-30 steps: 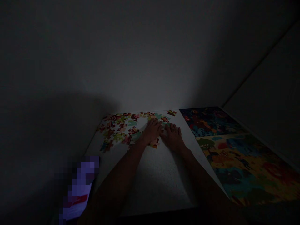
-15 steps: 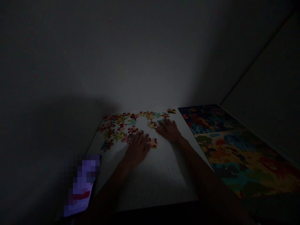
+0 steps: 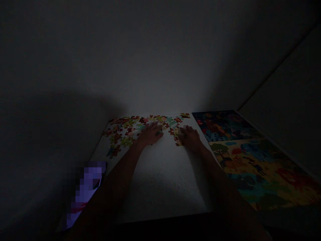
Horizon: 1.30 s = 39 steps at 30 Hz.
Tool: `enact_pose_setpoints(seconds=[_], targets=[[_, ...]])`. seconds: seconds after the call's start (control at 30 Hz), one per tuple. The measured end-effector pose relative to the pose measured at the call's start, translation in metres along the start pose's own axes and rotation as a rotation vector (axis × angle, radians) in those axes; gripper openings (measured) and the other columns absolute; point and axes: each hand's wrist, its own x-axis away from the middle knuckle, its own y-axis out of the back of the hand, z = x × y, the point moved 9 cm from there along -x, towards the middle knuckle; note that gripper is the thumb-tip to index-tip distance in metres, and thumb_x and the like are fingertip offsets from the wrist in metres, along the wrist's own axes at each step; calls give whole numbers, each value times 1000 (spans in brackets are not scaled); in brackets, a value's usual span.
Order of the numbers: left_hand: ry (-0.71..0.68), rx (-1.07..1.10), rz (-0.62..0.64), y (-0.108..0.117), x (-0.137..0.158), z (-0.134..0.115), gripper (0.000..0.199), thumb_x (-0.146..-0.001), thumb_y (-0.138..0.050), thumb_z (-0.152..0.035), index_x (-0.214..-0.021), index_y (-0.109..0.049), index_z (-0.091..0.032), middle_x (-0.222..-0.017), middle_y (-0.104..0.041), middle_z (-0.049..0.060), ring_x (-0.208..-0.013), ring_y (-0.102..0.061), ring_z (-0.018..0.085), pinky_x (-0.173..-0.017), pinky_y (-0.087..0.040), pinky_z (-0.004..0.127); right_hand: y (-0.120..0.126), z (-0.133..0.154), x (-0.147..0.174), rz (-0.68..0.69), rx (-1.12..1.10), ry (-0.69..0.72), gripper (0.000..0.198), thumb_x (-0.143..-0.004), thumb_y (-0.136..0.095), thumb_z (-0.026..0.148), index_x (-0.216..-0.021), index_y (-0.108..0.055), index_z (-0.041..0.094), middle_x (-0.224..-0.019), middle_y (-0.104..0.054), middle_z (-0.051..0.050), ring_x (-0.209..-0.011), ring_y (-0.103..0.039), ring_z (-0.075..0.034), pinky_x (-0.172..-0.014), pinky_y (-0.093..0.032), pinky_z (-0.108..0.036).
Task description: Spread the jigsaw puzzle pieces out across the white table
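Observation:
Loose jigsaw puzzle pieces [image 3: 127,142] in red, green, yellow and teal lie spread over the far part of a white tabletop [image 3: 165,180]. My left hand [image 3: 148,134] lies palm down among them, fingers apart, hiding the pieces beneath it. To its right, my right hand [image 3: 192,138] rests low on the surface with its fingers apart and slightly bent. A few yellow and red puzzle pieces [image 3: 178,138] touch or lie right beside its thumb side. Dim light blurs the fingertips.
Two finished animal pictures, a dark one [image 3: 225,125] and a yellow one [image 3: 260,167], lie on the right. A lit phone [image 3: 86,187], its screen pixelated, is at the lower left. A pale wall [image 3: 155,67] rises behind the tabletop.
My left hand has moved farther away and slightly right over the pieces. My right hand has shifted a little right, and pieces now lie by its thumb.

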Motion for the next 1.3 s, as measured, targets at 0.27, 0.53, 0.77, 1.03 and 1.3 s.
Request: enact_pose_setpoints(seconds=[0.27,0.53,0.77,1.03,1.3], targets=[[316,-91,-101,-14,65,-15,59,-101,-33,-39,-151,-33,-8,-160,-25,22,-149,-20,35,-120,-16,56,1,26,0,-74,-59,11,55,-101,-32,50,-147,-44,24,-160,-31,-15,-147,-26,-35,-116,-21,-57],[73,-92,-150,-21,60,-66,54,-101,-27,-31,-149,-37,-11,-159,-32,16,-149,-23,27,-122,-10,54,-6,51,14,-28,-54,250,52,-100,-38,44,-148,-43,27,-160,-33,-11,-149,-22,-31,-119,-12,-57],[63,-62,-68,-20,-16,-26,52,-99,-38,-40,-148,-41,-23,-158,-34,13,-147,-28,33,-117,-22,57,11,13,4,-107,-72,-61,54,-102,-31,43,-147,-45,17,-158,-32,-18,-148,-22,-36,-117,-16,-60],[256,-49,-191,0,-19,16,50,-101,-31,-33,-147,-41,-18,-158,-32,17,-149,-22,33,-116,-15,63,20,50,12,-137,-161,234,47,-98,-47,39,-142,-53,24,-153,-43,-12,-144,-34,-31,-116,-23,-55],[231,-21,-276,9,66,6,48,-101,-31,-25,-146,-44,-19,-155,-40,14,-145,-34,28,-119,-25,54,17,127,62,52,-399,701,28,-96,-52,32,-113,-73,25,-119,-71,-6,-113,-64,-19,-100,-46,-33]])
